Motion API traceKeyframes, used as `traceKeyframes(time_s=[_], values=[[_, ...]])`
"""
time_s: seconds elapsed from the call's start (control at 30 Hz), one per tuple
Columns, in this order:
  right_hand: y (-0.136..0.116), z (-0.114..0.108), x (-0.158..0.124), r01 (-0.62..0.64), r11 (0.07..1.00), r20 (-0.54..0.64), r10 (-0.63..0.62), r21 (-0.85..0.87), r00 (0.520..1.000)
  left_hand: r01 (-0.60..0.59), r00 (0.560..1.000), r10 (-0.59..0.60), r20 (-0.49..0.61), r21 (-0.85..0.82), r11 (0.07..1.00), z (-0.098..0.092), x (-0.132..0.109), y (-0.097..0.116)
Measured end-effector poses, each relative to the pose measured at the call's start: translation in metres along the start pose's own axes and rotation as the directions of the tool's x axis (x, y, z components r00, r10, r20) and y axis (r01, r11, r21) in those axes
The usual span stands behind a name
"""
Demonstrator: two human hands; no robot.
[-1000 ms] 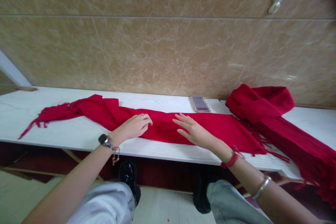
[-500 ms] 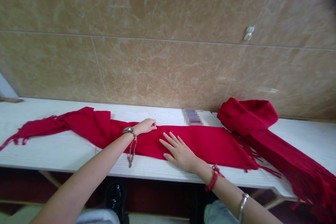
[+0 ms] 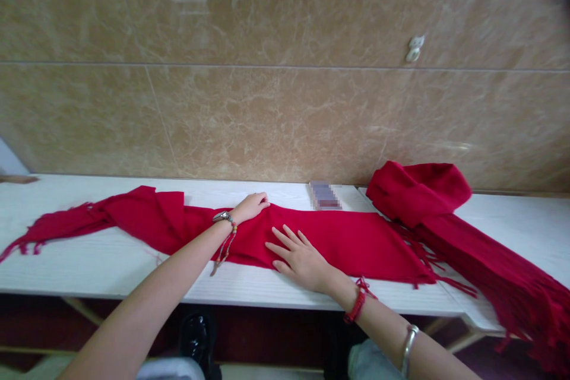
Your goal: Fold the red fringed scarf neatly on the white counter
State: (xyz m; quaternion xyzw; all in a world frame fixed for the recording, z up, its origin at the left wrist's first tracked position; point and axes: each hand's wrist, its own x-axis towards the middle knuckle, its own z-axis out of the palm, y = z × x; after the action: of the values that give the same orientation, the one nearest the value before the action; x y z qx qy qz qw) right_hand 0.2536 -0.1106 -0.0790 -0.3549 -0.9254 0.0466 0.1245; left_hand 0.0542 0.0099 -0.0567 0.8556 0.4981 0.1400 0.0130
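A red fringed scarf (image 3: pixel 347 240) lies lengthwise along the white table, its right part flat and its left part bunched and twisted toward a fringed end. My left hand (image 3: pixel 252 208) is closed on the scarf's far edge, pinching the cloth so that it rises in a small peak with creases running from it. Flat on the cloth, just right of and nearer than the left hand, rests my right hand (image 3: pixel 303 258) with its fingers spread. A watch and a beaded bracelet circle my left wrist; a red cord bracelet and a silver bangle are on my right arm.
A second red scarf (image 3: pixel 418 193) lies looped at the right, its fringed end hanging over the front edge. A blurred flat rectangular item (image 3: pixel 325 196) sits near the wall (image 3: pixel 249 119). A small white cat figure (image 3: pixel 415 48) is on the wall. The white table (image 3: pixel 89 264) is narrow.
My left hand has moved slightly away from me and lifted the scarf's far edge, raising creases in the cloth. My right hand stays flat in nearly the same place. The view shifted a little.
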Motion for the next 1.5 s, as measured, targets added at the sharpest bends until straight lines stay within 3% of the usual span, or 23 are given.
traceKeyframes(time_s=[0.17, 0.27, 0.43, 0.5, 0.63, 0.73, 0.8, 0.87, 1.03, 1.13, 1.2, 1.3, 1.4, 1.5], values=[[0.0, 0.0, 0.0, -0.012, 1.0, 0.017, 0.012, 0.007, 1.0, -0.023, 0.999, 0.026, -0.032, 0.091, 0.996, 0.011, -0.015, 0.0], [-0.002, -0.001, 0.0, -0.019, 1.0, 0.035, 0.019, 0.0, 0.999, -0.017, 0.997, 0.029, -0.07, 0.169, 0.985, 0.012, -0.033, -0.012], [-0.003, -0.007, -0.001, -0.041, 0.999, 0.112, 0.039, 0.013, 0.993, 0.136, 0.988, -0.146, 0.04, 0.197, 0.971, 0.0, -0.073, -0.046], [-0.003, -0.01, 0.001, -0.044, 0.999, 0.137, 0.04, 0.023, 0.99, 0.169, 0.984, -0.176, 0.016, 0.217, 0.962, -0.008, -0.088, -0.052], [-0.008, -0.014, 0.017, -0.084, 0.996, 0.102, 0.083, 0.006, 0.991, 0.01, 0.992, 0.02, -0.125, 0.233, 0.972, -0.02, -0.108, -0.04], [-0.017, -0.012, 0.032, -0.051, 0.998, 0.102, 0.053, -0.021, 0.993, -0.099, 0.995, 0.094, 0.036, 0.166, 0.981, -0.022, -0.12, -0.026], [-0.022, -0.007, 0.04, -0.007, 0.999, 0.159, 0.014, -0.042, 0.987, -0.066, 0.989, 0.045, 0.142, 0.144, 0.987, -0.02, -0.129, -0.022], [-0.023, -0.002, 0.043, 0.019, 0.998, 0.216, -0.005, -0.064, 0.976, -0.006, 0.985, -0.02, 0.169, 0.154, 0.988, -0.018, -0.139, -0.025], [-0.02, -0.001, 0.044, 0.009, 0.998, 0.294, 0.011, -0.066, 0.956, 0.04, 0.992, -0.064, 0.112, 0.206, 0.978, -0.024, -0.16, -0.04], [-0.024, -0.008, 0.049, -0.047, 0.998, 0.32, 0.055, -0.031, 0.946, 0.132, 0.991, -0.12, -0.058, 0.294, 0.947, -0.043, -0.167, -0.056], [-0.032, -0.012, 0.059, -0.073, 0.997, 0.266, 0.076, -0.022, 0.961, 0.325, 0.938, -0.26, -0.229, 0.32, 0.89, -0.061, -0.169, -0.076], [-0.05, -0.009, 0.085, -0.028, 0.999, 0.143, 0.032, -0.032, 0.989, 0.626, 0.764, -0.534, -0.362, 0.218, 0.748, -0.085, -0.167, -0.117], [-0.066, 0.007, 0.115, 0.096, 0.995, 0.093, -0.094, -0.016, 0.991, 0.785, 0.609, -0.746, -0.27, 0.068, 0.616, -0.099, -0.161, -0.158], [-0.072, 0.026, 0.136, 0.179, 0.984, 0.119, -0.179, 0.009, 0.977, 0.872, 0.485, -0.863, -0.142, 0.002, 0.49, -0.096, -0.156, -0.189]])
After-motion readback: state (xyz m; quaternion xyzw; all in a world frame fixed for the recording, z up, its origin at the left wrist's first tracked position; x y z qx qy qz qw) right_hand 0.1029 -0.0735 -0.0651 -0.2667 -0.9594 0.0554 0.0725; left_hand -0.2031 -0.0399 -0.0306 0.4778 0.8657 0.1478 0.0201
